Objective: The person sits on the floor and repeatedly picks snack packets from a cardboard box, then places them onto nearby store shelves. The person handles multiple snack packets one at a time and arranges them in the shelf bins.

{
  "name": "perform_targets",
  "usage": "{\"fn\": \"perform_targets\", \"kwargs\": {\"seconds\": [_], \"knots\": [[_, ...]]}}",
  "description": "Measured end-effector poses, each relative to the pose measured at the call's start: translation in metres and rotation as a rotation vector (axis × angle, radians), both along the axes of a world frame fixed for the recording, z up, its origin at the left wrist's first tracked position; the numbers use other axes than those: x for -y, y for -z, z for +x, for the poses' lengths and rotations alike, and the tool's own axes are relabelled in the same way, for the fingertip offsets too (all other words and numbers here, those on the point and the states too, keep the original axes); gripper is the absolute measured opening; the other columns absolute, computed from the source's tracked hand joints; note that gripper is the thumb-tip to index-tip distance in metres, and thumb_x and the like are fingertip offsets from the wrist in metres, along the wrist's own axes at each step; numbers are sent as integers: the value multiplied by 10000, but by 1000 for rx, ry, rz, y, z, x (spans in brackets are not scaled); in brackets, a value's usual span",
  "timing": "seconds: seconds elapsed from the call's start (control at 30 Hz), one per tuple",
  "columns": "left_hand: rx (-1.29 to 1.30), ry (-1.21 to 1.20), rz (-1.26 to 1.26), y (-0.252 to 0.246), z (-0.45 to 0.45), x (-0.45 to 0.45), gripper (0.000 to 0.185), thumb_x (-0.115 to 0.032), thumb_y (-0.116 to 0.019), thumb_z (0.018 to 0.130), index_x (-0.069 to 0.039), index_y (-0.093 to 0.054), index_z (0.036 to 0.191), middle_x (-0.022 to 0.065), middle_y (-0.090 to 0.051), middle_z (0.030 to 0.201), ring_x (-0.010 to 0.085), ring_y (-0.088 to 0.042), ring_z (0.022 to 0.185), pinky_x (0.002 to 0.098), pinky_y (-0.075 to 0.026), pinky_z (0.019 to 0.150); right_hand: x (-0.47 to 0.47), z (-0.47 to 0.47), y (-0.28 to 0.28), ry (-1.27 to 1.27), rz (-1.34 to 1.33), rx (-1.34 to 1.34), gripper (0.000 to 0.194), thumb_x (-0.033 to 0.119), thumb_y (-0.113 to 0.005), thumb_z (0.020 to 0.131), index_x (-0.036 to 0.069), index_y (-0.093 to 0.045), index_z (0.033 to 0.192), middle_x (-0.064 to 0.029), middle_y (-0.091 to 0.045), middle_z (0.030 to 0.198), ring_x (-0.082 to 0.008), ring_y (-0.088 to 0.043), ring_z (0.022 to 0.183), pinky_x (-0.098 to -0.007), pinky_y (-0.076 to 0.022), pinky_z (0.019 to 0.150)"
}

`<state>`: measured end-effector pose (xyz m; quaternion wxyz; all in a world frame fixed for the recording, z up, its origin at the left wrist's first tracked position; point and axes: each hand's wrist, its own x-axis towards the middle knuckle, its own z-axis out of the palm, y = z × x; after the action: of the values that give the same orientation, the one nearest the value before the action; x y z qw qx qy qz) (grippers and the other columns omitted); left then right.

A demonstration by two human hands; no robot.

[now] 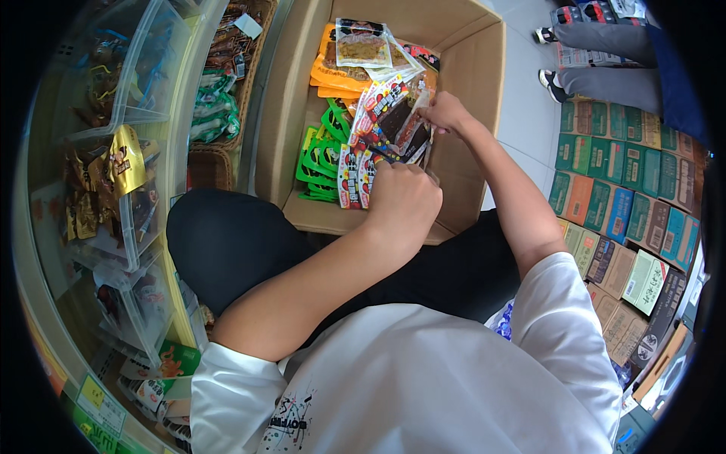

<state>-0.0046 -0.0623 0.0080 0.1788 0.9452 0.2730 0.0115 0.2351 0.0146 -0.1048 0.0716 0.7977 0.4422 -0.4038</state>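
Note:
A cardboard box (473, 79) stands before me between my knees, with snack packets inside. My right hand (451, 113) reaches over its right side, thumb and fingers pinching a clear packet of brown snack (409, 127). My left hand (405, 193) is curled over the near end of the pile, against a white packet with bright printing (354, 181); its fingertips are hidden beneath it. A similar packet (383, 105) lies above it. Green packets (320, 162) are stacked at the box's left, orange packets (334, 65) farther back, and a clear packet (363, 48) on top of those.
Shelving with clear plastic bins (133, 74) of wrapped snacks runs along my left. A wicker basket (249, 96) holds more packets. Rows of small cartons (610, 153) stand on the right. A person's legs (612, 85) are at the upper right on the tiled floor (519, 144).

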Motion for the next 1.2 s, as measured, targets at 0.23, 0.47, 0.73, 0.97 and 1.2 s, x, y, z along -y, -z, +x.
{"fn": "perform_targets", "kwargs": {"seconds": [0.23, 0.47, 0.73, 0.97, 1.2], "knots": [[49, -254, 99, 1, 5, -21, 137, -49, -717, 764, 19, -675, 876, 144, -692, 813, 258, -747, 749, 387, -593, 598, 10, -21, -79, 121, 198, -285, 294, 243, -673, 914, 16, -644, 731, -38, -624, 630, -118, -603, 532, -276, -508, 529], [195, -369, -59, -10, 12, -40, 340, -121, -733, 875, 83, -614, 1120, 204, -707, 978, 344, -750, 821, 416, -615, 679, 44, -47, -148, 203, 429, -490, 217, 200, -644, 988, 60, -639, 822, 43, -589, 681, -27, -537, 591, -210, -446, 541], [356, -430, -121, -21, 9, -52, 333, -87, -725, 876, 13, -654, 1186, 224, -722, 933, 380, -728, 817, 479, -576, 664, 49, -54, -160, 211, 558, -702, 293, 306, -656, 1040, 53, -682, 896, 19, -648, 735, -43, -594, 661, -210, -477, 618], [644, -539, -443, -35, 3, -68, 184, -100, -701, 883, 27, -646, 1004, 227, -695, 778, 386, -701, 687, 473, -552, 659, 46, -38, -156, 302, 902, -712, 269, 276, -642, 1044, 15, -688, 1086, -34, -706, 926, -107, -655, 862, -283, -521, 833], [1018, -599, -799, -43, -4, -76, 184, -74, -699, 934, 45, -650, 1065, 113, -745, 944, 135, -724, 763, 301, -560, 642, 55, -57, -168, 333, 589, -1079, 384, 199, -756, 967, 14, -635, 1282, -40, -736, 1060, -83, -665, 978, -265, -525, 861]]}}
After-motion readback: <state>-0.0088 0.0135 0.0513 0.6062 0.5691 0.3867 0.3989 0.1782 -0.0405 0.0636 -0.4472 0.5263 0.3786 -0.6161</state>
